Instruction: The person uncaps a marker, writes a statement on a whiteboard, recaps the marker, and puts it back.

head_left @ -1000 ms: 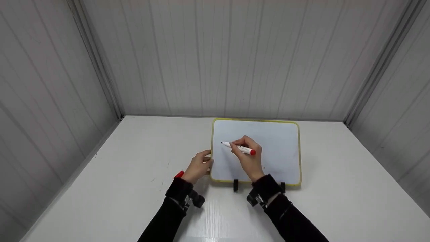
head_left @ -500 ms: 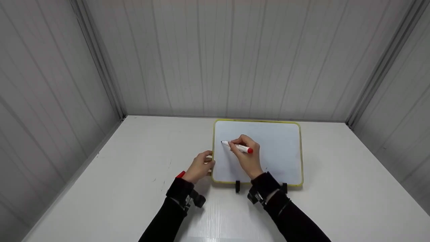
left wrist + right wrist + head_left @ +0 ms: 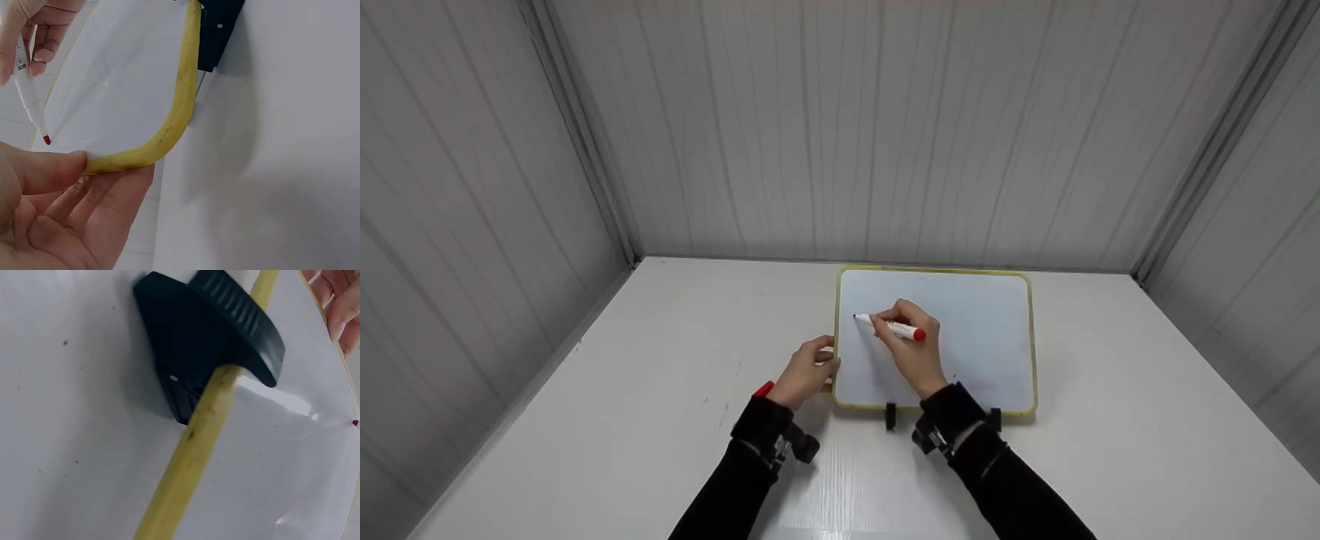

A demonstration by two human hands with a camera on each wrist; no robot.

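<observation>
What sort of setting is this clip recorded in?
Probably a purpose-built recording booth: a bare white table closed in by plain grey panel walls, with only a yellow-framed whiteboard and a marker in the right hand.

A white table, its surface bearing a few small dark specks, stands enclosed on three sides by pale grey ribbed wall panels, with metal corner strips running down to the tabletop at the rear left and rear right.
</observation>
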